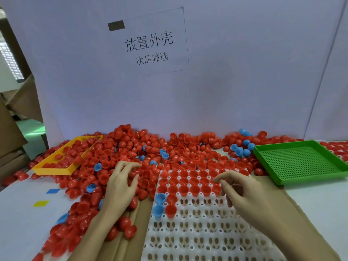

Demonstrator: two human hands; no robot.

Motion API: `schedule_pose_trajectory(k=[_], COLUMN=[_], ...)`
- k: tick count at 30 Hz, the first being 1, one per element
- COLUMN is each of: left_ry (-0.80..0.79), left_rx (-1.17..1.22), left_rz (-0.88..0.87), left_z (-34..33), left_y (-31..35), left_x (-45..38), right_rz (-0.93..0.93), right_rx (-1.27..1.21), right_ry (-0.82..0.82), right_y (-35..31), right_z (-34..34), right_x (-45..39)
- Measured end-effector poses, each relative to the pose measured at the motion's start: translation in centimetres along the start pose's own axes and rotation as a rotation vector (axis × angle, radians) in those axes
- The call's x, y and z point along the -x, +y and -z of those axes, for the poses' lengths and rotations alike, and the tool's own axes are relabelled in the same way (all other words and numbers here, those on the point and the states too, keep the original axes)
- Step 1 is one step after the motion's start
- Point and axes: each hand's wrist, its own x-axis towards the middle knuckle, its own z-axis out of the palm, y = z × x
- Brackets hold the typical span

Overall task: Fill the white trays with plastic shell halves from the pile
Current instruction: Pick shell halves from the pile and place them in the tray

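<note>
The white tray (197,232) sits low in the middle, top rows full. The left hand (120,185) reaches into the pile (131,147), fingers loose, holding nothing. The right hand (243,193) hovers curled — I cannot tell if it holds a shell. Drop each one cup-up.

Left hand (120,187) reaches forward, fingers loosely spread and bent. Right hand (243,193) hovers palm down, fingers curled, holding nothing visible.
</note>
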Motion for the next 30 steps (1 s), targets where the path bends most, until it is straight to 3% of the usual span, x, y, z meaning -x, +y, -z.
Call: schedule_pose_trajectory(k=[2, 6, 9, 11, 14, 19, 26, 30], left_ry=[0.013, -0.177, -0.305, -0.317, -0.2, -0.145, -0.123, -0.234], left_rx=[0.163, 0.688, 0.799, 0.615, 0.224, -0.278, -0.348, -0.294], left_rz=[-0.016, 0.057, -0.031, -0.117, -0.199, 0.134, 0.021, 0.002], left_z=[0.4, 0.1, -0.7, -1.1, -1.5, -1.5, -2.5, -3.9], left_y=[1.4, 5.5, 7.8, 8.4, 6.7, 1.0, -1.0, -2.0], left_x=[0.2, 1.3, 2.5, 2.8, 2.3, 0.5, -4.0, -7.8], right_rz=[-0.013, -0.034, -0.014, -0.006, -0.017, -0.023, -0.013, -0.029], right_rx=[-0.053, -0.207, -0.278, -0.27, -0.21, -0.201, -0.155, -0.161], right_ry=[-0.034, -0.18, -0.291, -0.322, -0.306, -0.297, -0.307, -0.28], right_y=[-0.7, -2.4, -3.1, -3.1, -2.8, -2.5, -1.9, -1.6], right_z=[-0.1, -1.2, -2.2, -2.8, -3.2, -3.3, -3.7, -3.5], right_x=[0.2, 0.9, 1.5, 1.8, 2.0, 2.0, 1.9, 1.7])
